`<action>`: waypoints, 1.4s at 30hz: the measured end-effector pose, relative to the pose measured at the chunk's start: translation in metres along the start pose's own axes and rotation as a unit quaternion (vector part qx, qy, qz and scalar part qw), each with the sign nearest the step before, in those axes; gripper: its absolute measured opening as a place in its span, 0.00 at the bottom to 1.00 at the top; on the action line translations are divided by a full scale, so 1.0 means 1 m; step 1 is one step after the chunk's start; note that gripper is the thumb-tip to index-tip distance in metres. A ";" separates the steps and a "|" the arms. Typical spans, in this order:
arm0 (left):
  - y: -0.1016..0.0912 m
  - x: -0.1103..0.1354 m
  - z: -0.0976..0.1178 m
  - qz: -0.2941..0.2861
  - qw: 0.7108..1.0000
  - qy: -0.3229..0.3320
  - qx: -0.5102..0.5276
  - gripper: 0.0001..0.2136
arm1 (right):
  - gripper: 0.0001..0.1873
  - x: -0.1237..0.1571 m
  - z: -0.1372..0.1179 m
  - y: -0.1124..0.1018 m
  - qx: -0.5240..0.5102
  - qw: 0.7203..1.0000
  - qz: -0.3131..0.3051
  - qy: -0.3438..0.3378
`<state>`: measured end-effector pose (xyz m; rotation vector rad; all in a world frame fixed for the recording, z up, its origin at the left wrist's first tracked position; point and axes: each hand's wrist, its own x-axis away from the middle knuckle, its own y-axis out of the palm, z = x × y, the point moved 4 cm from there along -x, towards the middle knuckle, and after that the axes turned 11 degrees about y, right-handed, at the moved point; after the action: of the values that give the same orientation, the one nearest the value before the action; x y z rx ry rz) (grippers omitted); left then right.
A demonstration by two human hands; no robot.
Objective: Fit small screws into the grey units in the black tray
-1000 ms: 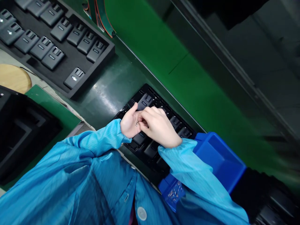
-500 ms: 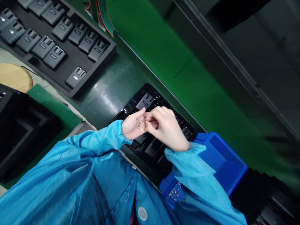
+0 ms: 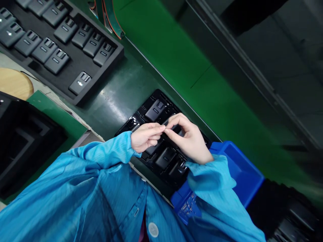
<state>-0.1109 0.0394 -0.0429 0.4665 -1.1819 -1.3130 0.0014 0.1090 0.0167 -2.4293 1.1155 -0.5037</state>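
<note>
My left hand (image 3: 146,137) is closed, its fingers folded over the palm where small metal parts lay a moment earlier; they are hidden now. Thumb and index finger of that hand point right and meet the fingertips of my right hand (image 3: 188,136). The right thumb and index finger are pinched there, and whatever is between them is too small to make out. Both hands hover over a glossy black tray (image 3: 148,99). In it sit several dark grey box-shaped devices, among them one device (image 3: 154,111) above the hands and another device (image 3: 165,158) below them.
A black foam tray (image 3: 97,75) with several similar grey devices lies at upper left. At right stands a blue bin (image 3: 248,181); beside it a smaller blue bin (image 3: 185,206) holds small metal parts. A green strip (image 3: 156,37) runs behind. A wooden round seat (image 3: 15,84) shows at left.
My left palm was open and facing up with small metal parts on it; its fingers have since closed. My right hand has drawn slightly right, its fingertips now meeting the left ones.
</note>
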 end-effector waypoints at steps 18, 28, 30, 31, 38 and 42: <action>-0.002 0.001 -0.004 0.127 0.991 0.050 -0.009 0.17 | 0.04 -0.016 -0.003 0.008 0.147 0.989 0.027 0.025; -0.016 -0.010 0.010 0.176 0.982 0.060 0.023 0.11 | 0.05 -0.120 0.042 0.000 0.217 0.959 0.049 0.174; -0.017 -0.012 0.010 0.177 0.982 0.058 0.029 0.12 | 0.05 -0.128 0.043 0.003 0.248 0.949 0.036 0.189; -0.018 -0.013 0.010 0.178 0.982 0.057 0.032 0.13 | 0.05 -0.130 0.043 0.004 0.259 0.946 0.032 0.195; -0.021 -0.015 0.009 0.188 0.979 0.054 0.051 0.15 | 0.06 -0.140 0.046 0.005 0.319 0.921 0.009 0.222; -0.021 -0.015 0.010 0.190 0.979 0.055 0.057 0.16 | 0.05 -0.152 0.048 0.004 0.338 0.910 -0.014 0.239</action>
<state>-0.1271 0.0506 -0.0626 0.3674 -1.1900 -0.8833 -0.0710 0.2346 -0.0483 -1.7462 0.8691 -1.3021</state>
